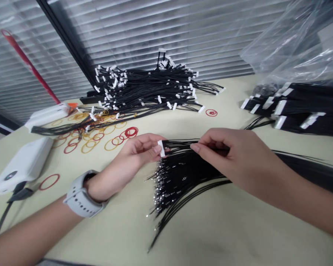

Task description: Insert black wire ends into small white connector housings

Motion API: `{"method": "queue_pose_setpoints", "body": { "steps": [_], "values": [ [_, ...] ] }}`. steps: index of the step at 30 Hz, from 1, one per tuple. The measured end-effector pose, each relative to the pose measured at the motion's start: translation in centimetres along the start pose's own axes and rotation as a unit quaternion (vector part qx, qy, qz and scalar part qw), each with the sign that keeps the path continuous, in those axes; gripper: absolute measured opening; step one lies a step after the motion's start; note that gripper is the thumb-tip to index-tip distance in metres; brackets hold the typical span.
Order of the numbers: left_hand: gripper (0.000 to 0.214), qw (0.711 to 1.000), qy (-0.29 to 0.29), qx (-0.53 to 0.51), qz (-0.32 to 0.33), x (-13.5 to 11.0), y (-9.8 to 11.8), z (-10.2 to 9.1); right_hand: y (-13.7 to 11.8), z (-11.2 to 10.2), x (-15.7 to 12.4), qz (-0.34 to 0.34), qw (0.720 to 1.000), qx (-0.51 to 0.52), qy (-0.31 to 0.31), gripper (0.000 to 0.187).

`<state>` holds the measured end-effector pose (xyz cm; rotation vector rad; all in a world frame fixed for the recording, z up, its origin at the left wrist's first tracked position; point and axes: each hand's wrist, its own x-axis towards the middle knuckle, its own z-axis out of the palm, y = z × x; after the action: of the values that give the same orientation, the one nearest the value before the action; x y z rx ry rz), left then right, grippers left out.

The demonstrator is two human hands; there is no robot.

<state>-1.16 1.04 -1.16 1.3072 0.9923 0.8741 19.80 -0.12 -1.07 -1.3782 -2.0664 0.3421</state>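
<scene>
Left hand (140, 149): fingers gripped the white plug (162, 147) right at their tips!
Right hand (224, 151): fingers pinched its black wires (180, 145), just rightward.
Loose wires (183, 175): fanned beneath, across the surface (122, 229).

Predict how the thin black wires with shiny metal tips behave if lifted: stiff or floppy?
The thin black wires with shiny metal tips are probably flexible yet slightly springy: some bow in smooth curves. They'd likely splay, since their ends lie unevenly spread. Single ones look light, being so thin.
</scene>
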Motion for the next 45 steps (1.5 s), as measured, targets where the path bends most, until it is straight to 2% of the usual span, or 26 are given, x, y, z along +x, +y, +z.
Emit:
{"method": "queue_pose_setpoints", "body": {
  "steps": [16,21,23,30,35,39,45],
  "values": [
    [0.013,1.000,0.001,0.029,0.001,-0.1,0.0,0.1,-0.1,0.1,0.0,-0.030,0.998,-0.002,-0.052,0.025],
    [0.010,0.996,-0.005,0.085,0.027,-0.2,0.2,0.5,0.0,0.3,-0.2,-0.020,0.999,-0.009,-0.029,0.030],
    [0.010,0.995,-0.014,0.095,0.032,-0.2,0.2,0.7,0.0,0.4,-0.2,-0.018,0.999,-0.001,-0.028,0.028],
    [0.009,0.997,-0.038,0.061,0.016,-0.7,0.3,1.2,-0.7,1.5,-0.7,-0.054,0.994,0.047,-0.081,0.017],
    [0.009,0.999,-0.040,0.027,0.009,-0.7,0.3,1.3,-1.0,1.7,-0.7,-0.076,0.992,0.080,-0.058,0.008],
    [0.009,0.998,-0.041,0.036,0.010,-0.7,0.2,1.2,-0.8,1.6,-0.8,-0.090,0.992,0.075,-0.047,0.014],
    [0.009,0.995,-0.046,0.088,0.026,-0.9,0.6,1.6,-0.8,1.7,-0.9,-0.064,0.989,0.114,-0.071,0.023]
  ]
}}
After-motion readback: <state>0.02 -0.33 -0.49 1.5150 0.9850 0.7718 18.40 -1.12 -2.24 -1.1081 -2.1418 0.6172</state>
